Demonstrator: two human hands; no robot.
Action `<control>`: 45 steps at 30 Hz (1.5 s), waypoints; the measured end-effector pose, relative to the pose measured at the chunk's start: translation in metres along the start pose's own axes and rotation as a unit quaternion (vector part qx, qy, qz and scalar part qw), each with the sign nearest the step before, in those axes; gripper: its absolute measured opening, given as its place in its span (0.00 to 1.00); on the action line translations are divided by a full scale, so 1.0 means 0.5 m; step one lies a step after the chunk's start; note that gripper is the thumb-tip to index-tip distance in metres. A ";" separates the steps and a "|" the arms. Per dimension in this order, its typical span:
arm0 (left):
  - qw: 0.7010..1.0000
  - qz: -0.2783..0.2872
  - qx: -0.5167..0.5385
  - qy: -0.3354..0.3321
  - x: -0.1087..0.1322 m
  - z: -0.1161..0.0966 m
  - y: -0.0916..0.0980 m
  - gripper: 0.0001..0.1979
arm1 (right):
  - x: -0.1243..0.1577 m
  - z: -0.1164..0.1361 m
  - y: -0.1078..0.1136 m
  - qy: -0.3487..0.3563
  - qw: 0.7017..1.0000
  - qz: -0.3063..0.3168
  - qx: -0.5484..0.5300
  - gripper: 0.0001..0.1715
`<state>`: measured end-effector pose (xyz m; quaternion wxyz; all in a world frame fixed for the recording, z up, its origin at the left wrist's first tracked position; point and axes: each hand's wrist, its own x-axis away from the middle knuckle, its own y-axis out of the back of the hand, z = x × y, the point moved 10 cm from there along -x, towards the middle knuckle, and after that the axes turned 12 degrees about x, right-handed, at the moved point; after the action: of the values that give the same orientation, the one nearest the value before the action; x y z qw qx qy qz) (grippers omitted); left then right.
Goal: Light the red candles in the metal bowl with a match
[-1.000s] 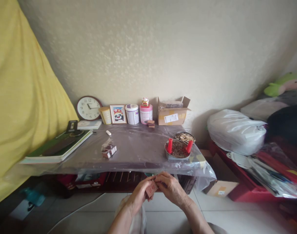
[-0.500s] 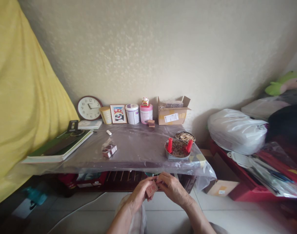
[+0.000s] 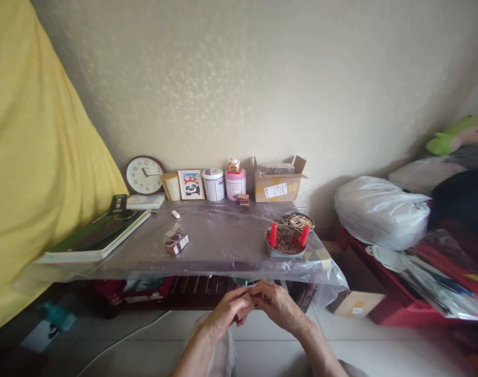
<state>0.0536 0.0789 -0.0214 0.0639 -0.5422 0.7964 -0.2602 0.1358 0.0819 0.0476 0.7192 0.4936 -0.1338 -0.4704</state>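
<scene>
Since earlier, small box [image 3: 243, 310] turned edge-on, label hidden; pinched between left hand [image 3: 225, 314] and right hand [image 3: 278, 306] below table [image 3: 223, 246], presumably for opening.

A low table [image 3: 219, 246] under clear plastic sheeting carries a wall clock [image 3: 144, 175], panda picture [image 3: 191, 184], tins [image 3: 214, 184], cardboard box [image 3: 278, 184], books [image 3: 95, 238] and a candle tray [image 3: 286, 241].

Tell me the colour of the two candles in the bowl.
Red; the candles in the bowl show best in the head view.
</scene>
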 end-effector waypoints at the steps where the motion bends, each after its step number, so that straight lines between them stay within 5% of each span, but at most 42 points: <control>1: 1.000 -0.003 -0.002 0.001 0.000 0.001 0.002 0.19 | 0.000 0.002 -0.001 0.005 1.000 0.001 -0.002 0.09; 21: 0.999 -0.026 0.040 0.001 -0.005 0.009 0.019 0.21 | -0.001 -0.018 0.014 -0.013 1.000 -0.020 -0.001 0.12; 36: 0.998 -0.017 0.057 -0.007 0.001 -0.002 0.009 0.20 | -0.002 -0.028 0.023 -0.047 0.989 -0.052 -0.134 0.09; 42: 0.997 -0.010 0.073 -0.016 0.003 -0.006 0.006 0.20 | 0.006 -0.057 -0.021 -0.145 0.916 -0.014 -0.373 0.16; 45: 0.996 -0.010 0.089 -0.022 0.005 -0.012 0.008 0.19 | 0.004 -0.073 -0.002 -0.163 0.887 -0.059 -0.428 0.18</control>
<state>0.0471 0.0800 -0.0180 0.1271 -0.5479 0.7629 -0.3186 0.1601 0.1014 0.0288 0.7996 0.0613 -0.0056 -0.5973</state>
